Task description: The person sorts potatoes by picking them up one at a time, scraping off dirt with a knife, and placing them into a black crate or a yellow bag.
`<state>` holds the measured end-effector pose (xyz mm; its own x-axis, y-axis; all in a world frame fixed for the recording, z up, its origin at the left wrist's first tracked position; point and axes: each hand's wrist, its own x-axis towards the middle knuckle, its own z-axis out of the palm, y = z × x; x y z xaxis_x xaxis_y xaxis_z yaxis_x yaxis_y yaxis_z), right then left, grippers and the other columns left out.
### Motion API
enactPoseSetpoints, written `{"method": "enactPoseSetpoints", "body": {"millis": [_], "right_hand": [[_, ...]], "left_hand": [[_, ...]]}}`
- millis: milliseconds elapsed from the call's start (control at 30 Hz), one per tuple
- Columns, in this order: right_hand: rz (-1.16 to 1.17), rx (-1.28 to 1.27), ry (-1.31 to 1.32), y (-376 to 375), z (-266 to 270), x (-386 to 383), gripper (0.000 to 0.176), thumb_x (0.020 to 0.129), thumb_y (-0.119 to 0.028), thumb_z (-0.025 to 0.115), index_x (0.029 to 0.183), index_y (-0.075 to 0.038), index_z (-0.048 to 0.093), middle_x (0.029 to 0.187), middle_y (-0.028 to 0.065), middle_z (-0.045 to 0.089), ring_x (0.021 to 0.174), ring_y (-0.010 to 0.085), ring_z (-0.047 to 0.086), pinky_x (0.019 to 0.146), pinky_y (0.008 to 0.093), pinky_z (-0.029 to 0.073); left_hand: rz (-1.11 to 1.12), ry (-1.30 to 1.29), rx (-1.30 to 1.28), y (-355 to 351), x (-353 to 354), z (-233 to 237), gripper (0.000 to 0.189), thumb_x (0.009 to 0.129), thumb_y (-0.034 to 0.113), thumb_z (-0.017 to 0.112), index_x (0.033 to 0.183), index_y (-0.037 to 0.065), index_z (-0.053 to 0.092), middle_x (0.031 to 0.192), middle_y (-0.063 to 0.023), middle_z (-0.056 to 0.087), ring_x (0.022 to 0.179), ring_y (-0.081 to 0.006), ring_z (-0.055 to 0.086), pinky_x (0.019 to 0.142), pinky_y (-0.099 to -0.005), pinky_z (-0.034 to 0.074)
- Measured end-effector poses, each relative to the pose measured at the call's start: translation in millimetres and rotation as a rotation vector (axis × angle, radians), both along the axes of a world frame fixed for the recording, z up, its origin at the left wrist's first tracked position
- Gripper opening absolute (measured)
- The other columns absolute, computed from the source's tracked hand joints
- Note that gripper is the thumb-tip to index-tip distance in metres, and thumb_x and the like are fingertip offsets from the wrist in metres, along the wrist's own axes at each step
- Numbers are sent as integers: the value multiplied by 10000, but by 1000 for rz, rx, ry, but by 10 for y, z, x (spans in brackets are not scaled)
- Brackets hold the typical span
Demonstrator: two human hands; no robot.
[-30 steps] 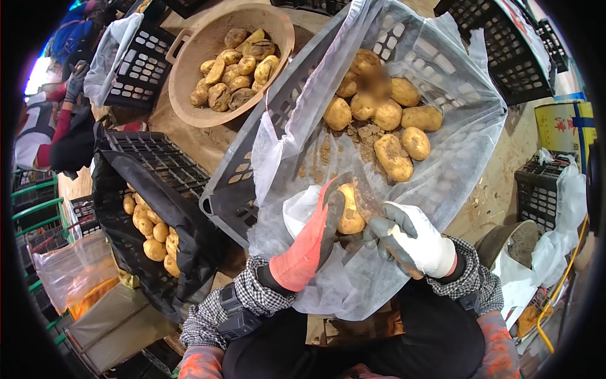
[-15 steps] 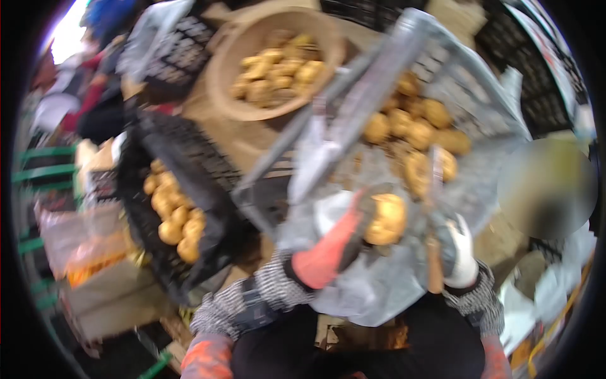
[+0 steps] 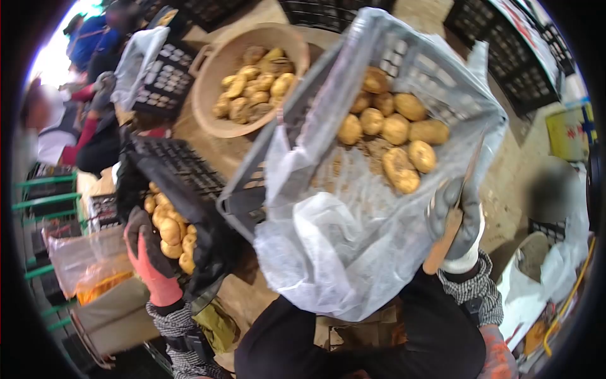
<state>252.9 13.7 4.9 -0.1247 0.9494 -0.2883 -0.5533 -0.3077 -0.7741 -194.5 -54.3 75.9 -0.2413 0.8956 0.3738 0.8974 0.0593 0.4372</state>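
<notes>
My left hand (image 3: pixel 151 256), in a red and dark glove, is at the near left side of the black-lined crate (image 3: pixel 211 234). Its fingers are stretched out beside the potatoes (image 3: pixel 170 231) in there, and I see none in its grasp. A knife with a wooden handle (image 3: pixel 444 245) is gripped in my right hand (image 3: pixel 464 215), which wears a grey and white glove; the thin blade points up and away. This hand is at the right edge of the large grey crate (image 3: pixel 237 211), lined with pale plastic sheet (image 3: pixel 328 259). Several potatoes (image 3: pixel 396 129) and loose soil lie inside.
Beyond the crates stands a tan basin (image 3: pixel 203 104) of potatoes. Black crates (image 3: pixel 167 79) are at the back and right (image 3: pixel 505 57). A person in dark red sleeves (image 3: pixel 79 136) sits at the far left. Green bars (image 3: pixel 47 202) run along the left.
My left hand has moved left from the grey crate, where it held a potato, to the black-lined crate. My right hand keeps the knife, and the view has shifted.
</notes>
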Motion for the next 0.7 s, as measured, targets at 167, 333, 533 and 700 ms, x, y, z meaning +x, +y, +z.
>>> {"method": "enactPoseSetpoints", "body": {"millis": [167,333,533,700], "right_hand": [[-232,26,-30,329,36,186,320,1016,-358,337,917,-74,448,734,28,455,520,94,440,446,211,368],[-43,60,-372,296,47,125,344,961,-348,464,961,-13,543,776,88,589,570,120,540,516,250,445],[36,-77,-364,326,105,135,367,979,-360,443,913,-9,525,754,92,580,540,127,528,513,249,443],[62,-36,-382,351,96,99,414,1003,-392,377,866,-22,503,713,92,564,517,128,505,500,241,425]], "left_hand": [[-407,-666,-503,1117,1408,-195,417,811,77,552,1211,-40,539,1209,-159,575,1138,-221,543,1003,-331,393],[-999,392,-689,1953,2232,-1603,587,778,180,658,1312,46,455,1371,-173,425,1258,-346,404,1058,-422,326],[-653,536,-853,2262,2404,-2083,624,755,221,720,1303,96,450,1301,-180,413,1201,-340,439,981,-433,406],[-703,509,-958,2111,2226,-2192,632,702,264,786,1214,73,469,1218,-167,444,1130,-370,500,931,-441,447]]}}
